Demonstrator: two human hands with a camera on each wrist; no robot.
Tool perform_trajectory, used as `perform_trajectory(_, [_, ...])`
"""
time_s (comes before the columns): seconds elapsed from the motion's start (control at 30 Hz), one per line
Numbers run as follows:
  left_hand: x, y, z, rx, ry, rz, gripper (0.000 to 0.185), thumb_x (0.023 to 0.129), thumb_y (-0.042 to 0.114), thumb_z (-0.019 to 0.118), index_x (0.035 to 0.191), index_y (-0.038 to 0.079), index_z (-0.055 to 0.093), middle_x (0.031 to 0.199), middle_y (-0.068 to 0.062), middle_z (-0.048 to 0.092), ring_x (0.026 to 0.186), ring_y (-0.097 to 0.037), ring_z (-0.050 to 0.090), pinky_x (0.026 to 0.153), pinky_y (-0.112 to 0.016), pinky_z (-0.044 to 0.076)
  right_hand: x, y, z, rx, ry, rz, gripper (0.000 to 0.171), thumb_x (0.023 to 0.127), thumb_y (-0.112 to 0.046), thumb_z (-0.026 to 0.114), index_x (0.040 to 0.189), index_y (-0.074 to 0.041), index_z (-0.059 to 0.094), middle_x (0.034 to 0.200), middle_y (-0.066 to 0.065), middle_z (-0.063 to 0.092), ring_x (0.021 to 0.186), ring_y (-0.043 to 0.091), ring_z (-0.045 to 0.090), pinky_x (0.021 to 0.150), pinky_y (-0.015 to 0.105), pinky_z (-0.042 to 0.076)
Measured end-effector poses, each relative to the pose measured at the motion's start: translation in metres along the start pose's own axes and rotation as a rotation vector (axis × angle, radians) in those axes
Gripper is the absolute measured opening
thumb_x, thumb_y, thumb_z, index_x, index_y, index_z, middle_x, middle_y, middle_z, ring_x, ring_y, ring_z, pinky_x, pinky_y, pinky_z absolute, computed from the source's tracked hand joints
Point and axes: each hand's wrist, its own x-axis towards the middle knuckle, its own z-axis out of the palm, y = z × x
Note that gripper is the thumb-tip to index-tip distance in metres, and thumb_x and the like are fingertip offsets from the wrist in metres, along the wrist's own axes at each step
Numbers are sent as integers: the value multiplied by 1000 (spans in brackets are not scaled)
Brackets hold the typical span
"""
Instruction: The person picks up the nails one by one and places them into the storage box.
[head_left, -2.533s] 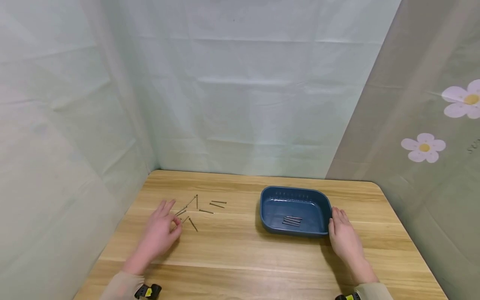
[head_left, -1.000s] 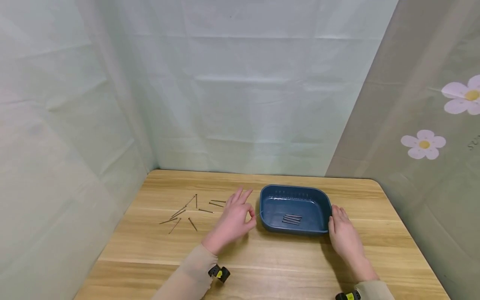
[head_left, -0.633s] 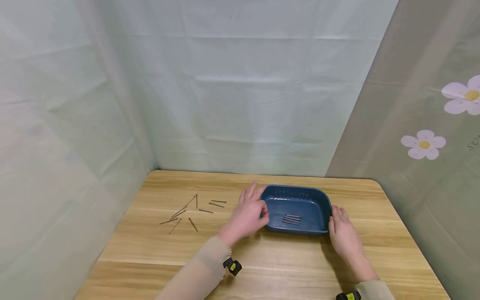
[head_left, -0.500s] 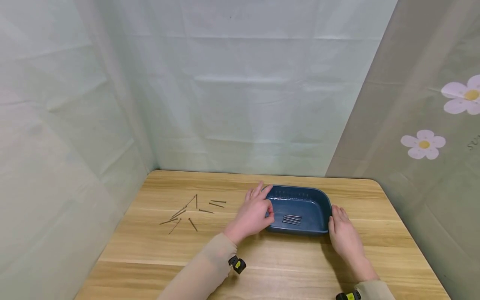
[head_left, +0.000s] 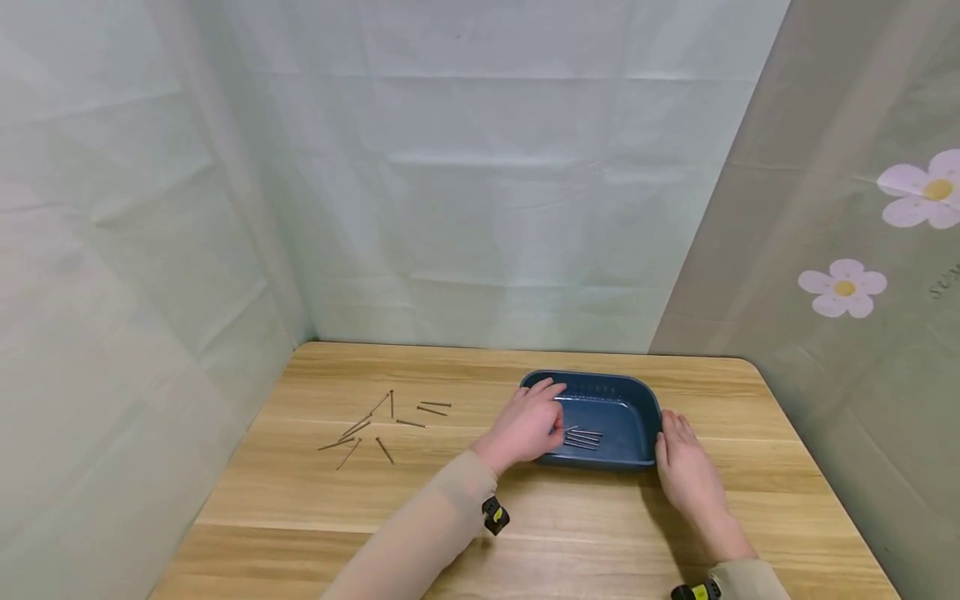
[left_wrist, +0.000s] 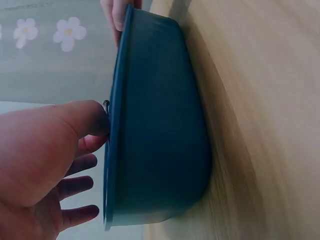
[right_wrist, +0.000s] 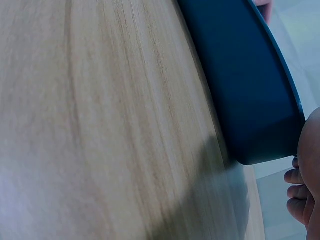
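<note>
A dark blue rectangular tray (head_left: pixel 626 421) stands on the right half of the table, with several nails (head_left: pixel 582 441) lying side by side in it. My left hand (head_left: pixel 527 423) is over the tray's left end, thumb and index finger pinching a nail (left_wrist: pixel 106 103); its head shows above the thumb in the left wrist view, and the rest is mostly hidden. The other left fingers are spread. My right hand (head_left: pixel 690 475) rests against the tray's right end with straight fingers. Several loose nails (head_left: pixel 385 451) lie scattered on the left of the table.
The wooden table (head_left: pixel 570 533) has rounded far corners. A pale cloth (head_left: pixel 480 208) hangs behind it and at both sides, with printed flowers on the right. Black straps with a small device sit on both wrists.
My left hand has moved right from the scattered nails to over the tray, carrying a nail, and has lowered into the tray. The right hand has stayed at the tray's end.
</note>
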Motion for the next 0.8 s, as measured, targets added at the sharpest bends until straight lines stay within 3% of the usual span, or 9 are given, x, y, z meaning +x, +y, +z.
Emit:
perform_trajectory(0.17, [12, 1, 3, 62, -62, -12, 32, 98, 26, 73, 68, 26, 63, 156, -4, 59, 149, -27, 48, 109, -45, 49, 2, 0, 0, -3, -10, 5, 50, 113, -12, 43, 151, 19, 41, 157, 37, 44, 148, 56, 39, 119, 66, 33])
perform_trajectory(0.33, [25, 7, 7, 123, -131, -76, 38, 98, 31, 74, 61, 25, 65, 151, -2, 63, 142, -23, 55, 108, -43, 50, 1, 1, 0, -6, -14, 6, 50, 113, -13, 43, 152, 19, 41, 157, 37, 44, 148, 56, 38, 119, 66, 33])
perform_trajectory(0.63, [38, 14, 20, 201, -204, -110, 22, 100, 38, 75, 84, 24, 78, 141, 1, 68, 127, -20, 62, 105, -41, 50, 1, 0, 1, -1, -10, 6, 50, 112, -12, 44, 152, 19, 41, 157, 37, 44, 148, 55, 39, 119, 66, 34])
perform_trajectory(0.8, [41, 16, 27, 235, -206, -109, 17, 101, 37, 74, 100, 23, 83, 129, 2, 72, 117, -19, 64, 102, -39, 52, 1, 0, 2, -2, 23, -5, 49, 112, -11, 46, 150, 19, 44, 155, 37, 46, 146, 56, 42, 117, 66, 36])
